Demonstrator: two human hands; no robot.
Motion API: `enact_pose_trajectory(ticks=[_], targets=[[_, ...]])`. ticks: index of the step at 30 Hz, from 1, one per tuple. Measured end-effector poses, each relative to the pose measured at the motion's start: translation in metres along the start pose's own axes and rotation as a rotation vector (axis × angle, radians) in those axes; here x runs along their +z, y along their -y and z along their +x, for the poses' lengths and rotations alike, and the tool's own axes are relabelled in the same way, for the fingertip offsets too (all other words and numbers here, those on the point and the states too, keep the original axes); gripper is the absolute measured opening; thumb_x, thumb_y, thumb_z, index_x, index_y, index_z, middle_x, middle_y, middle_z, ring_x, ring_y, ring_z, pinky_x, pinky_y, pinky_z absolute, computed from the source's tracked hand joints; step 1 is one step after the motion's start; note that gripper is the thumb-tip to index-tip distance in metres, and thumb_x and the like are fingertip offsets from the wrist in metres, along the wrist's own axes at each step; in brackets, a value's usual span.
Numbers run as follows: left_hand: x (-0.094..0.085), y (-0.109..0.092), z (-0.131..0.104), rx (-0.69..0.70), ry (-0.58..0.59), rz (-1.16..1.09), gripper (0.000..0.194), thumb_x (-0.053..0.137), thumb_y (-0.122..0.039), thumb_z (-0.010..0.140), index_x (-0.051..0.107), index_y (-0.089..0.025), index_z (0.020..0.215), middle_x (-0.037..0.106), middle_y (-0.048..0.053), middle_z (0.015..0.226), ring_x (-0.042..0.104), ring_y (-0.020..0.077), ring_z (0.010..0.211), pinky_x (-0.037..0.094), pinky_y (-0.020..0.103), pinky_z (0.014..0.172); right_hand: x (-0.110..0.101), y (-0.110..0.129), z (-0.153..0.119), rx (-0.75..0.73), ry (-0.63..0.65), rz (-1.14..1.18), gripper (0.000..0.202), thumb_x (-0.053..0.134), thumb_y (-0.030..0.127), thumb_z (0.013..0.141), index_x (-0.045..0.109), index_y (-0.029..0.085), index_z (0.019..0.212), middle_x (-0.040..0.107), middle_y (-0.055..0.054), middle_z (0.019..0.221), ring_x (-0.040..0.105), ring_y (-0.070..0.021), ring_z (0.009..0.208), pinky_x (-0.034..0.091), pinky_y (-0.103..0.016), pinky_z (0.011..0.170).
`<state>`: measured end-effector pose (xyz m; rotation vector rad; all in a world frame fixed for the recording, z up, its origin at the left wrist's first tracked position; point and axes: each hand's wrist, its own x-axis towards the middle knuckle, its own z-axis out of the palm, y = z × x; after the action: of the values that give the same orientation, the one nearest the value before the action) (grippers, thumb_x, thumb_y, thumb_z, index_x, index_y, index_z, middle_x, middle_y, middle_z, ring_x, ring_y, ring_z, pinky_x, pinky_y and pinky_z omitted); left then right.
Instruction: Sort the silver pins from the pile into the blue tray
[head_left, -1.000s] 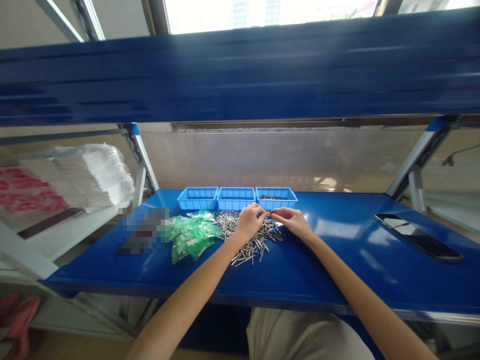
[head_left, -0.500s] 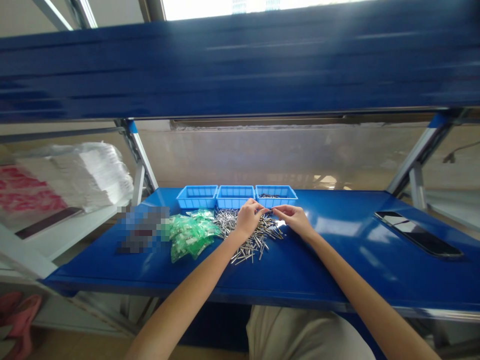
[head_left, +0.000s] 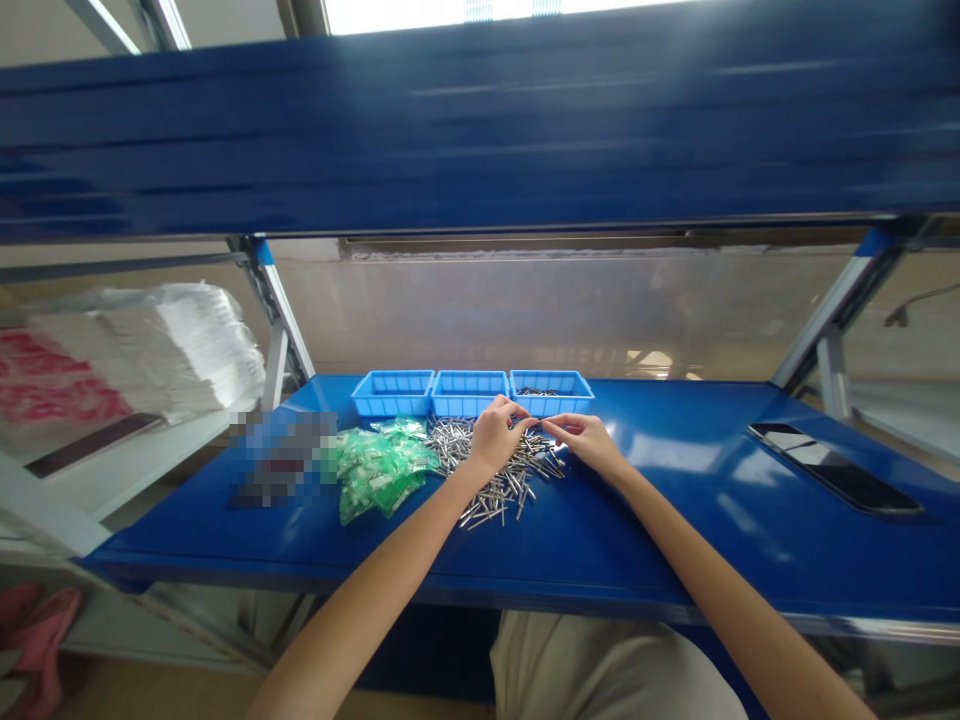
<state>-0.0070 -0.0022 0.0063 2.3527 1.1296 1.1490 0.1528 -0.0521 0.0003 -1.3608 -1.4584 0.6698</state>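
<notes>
Over a heap of thin metal pins [head_left: 491, 498] on the blue table, my left hand [head_left: 498, 432] is closed, thumb and fingers pinched on something too small to make out. Facing it from the right, my right hand [head_left: 583, 438] is also pinched, its fingertips almost meeting those of my left hand. What lies between the fingertips is too small to tell. Behind the hands stand three blue trays in a row; the right tray [head_left: 551, 404] holds some dark pins, while the middle tray [head_left: 470, 404] and left tray [head_left: 394, 404] show none.
Green plastic packets [head_left: 382, 465] lie left of the pins, beside a pixelated dark item [head_left: 281, 465]. A black phone [head_left: 836, 470] rests at the right of the table [head_left: 675, 540]. A blue shelf beam [head_left: 480, 130] crosses above, and wrapped white stacks [head_left: 202, 350] stand at the left.
My right hand has shifted very slightly left, bringing its fingertips closer to my left hand. The trays and heaps look the same.
</notes>
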Motion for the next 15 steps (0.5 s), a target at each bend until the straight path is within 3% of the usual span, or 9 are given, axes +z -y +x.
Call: enact_pose_trajectory(ticks=[8,15], targets=[[-0.001,0.001,0.001,0.008,-0.04,0.122,0.025,0.043,-0.03,0.086,0.066,-0.022,0.088,0.06,0.002,0.083,0.054,0.0146,0.081,0.041,0.028,0.072,-0.002,-0.008,0.003,0.028,-0.124,0.014,0.039,0.059,0.048,0.067,0.068,0.015,0.087,0.067,-0.006,0.074,0.057,-0.0137,0.054,0.04,-0.021,0.04],[-0.001,0.001,-0.001,0.06,-0.004,0.212,0.017,0.053,-0.028,0.08,0.068,-0.022,0.078,0.058,0.002,0.086,0.053,0.0154,0.082,0.041,0.031,0.076,-0.004,-0.011,0.004,0.076,-0.183,0.019,0.037,0.06,0.047,0.067,0.068,0.015,0.084,0.066,-0.006,0.071,0.057,-0.014,0.053,0.039,-0.02,0.036]])
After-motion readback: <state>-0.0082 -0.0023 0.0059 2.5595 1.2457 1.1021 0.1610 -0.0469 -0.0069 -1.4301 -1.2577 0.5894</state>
